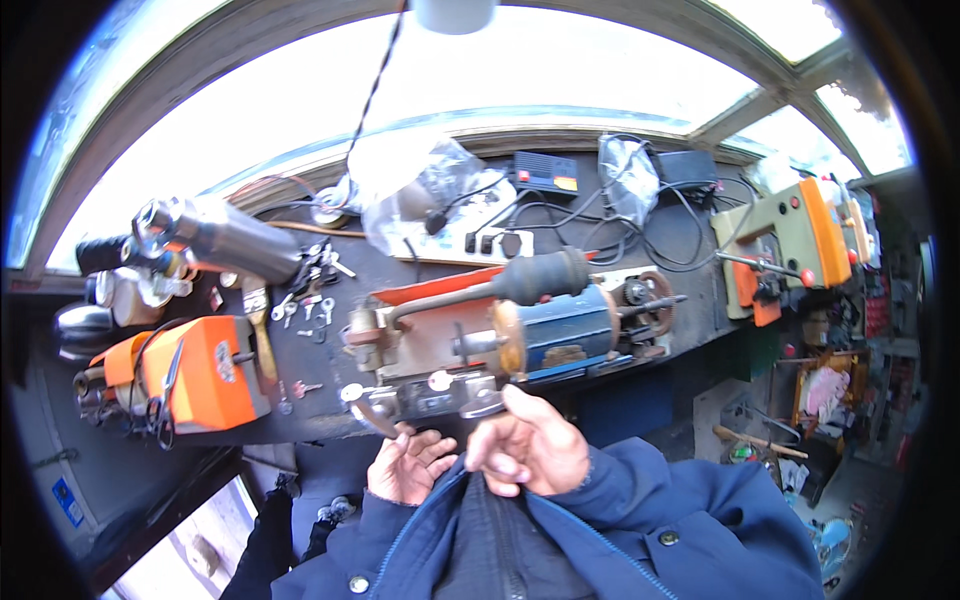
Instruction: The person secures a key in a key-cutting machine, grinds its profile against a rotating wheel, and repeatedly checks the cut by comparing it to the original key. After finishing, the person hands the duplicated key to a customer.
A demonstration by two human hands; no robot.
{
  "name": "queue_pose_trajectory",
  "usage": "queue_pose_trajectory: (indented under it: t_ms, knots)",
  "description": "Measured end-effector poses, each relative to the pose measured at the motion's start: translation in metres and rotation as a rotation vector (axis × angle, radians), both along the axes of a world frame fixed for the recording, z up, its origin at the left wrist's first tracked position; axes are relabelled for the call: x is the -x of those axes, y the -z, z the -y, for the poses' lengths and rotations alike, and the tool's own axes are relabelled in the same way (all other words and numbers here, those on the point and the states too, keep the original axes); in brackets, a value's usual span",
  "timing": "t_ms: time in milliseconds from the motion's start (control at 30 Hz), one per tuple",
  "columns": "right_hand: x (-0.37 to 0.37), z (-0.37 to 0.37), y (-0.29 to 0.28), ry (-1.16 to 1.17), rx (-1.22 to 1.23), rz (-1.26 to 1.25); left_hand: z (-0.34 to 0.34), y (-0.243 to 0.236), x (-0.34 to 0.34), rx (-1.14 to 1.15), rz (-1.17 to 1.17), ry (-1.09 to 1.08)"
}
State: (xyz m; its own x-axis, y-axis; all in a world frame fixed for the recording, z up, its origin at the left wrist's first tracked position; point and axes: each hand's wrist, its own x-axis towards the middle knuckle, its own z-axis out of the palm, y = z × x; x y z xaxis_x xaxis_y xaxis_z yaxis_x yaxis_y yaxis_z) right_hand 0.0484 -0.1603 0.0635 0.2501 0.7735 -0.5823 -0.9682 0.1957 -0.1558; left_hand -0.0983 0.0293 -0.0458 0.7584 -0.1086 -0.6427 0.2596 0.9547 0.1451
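Note:
A key cutting machine with a blue motor (560, 335) and a black cylindrical housing (545, 275) stands before me on the bench. Two keys sit at its front clamps: a left key (352, 392) and a right key (440, 380). My left hand (408, 468) is palm up, fingers apart, its fingertips at the end of the left clamp lever (378, 418). Beside the right clamp lever (483, 404) is my right hand (535, 445); its thumb points up at the lever's end, and its other fingers curl loosely, apart from the thumb.
An orange machine (210, 375) stands at the left, near a brush (262, 345) and several loose keys (310, 308). Behind are a power strip (480, 245), tangled cables and plastic bags (628, 180). A beige and orange machine (785, 250) occupies the right end.

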Motion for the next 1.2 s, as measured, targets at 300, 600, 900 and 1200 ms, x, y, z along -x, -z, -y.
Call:
queue_pose_trajectory:
  t_ms: [300,600,900,1200]
  knots:
    - [0.016,0.009,-0.009,-0.069,0.117,0.278,-0.056,0.008,0.024,-0.675,-0.079,0.130]
    - [0.029,-0.004,-0.026,-0.251,0.270,0.516,-0.120,0.014,0.024,-1.570,-0.147,0.225]
    - [0.043,-0.023,-0.041,-0.234,0.392,0.635,-0.150,0.011,-0.022,-2.222,0.058,0.388]
    - [0.055,-0.029,-0.047,-0.179,0.394,0.649,-0.157,0.007,-0.039,-2.248,0.043,0.707]
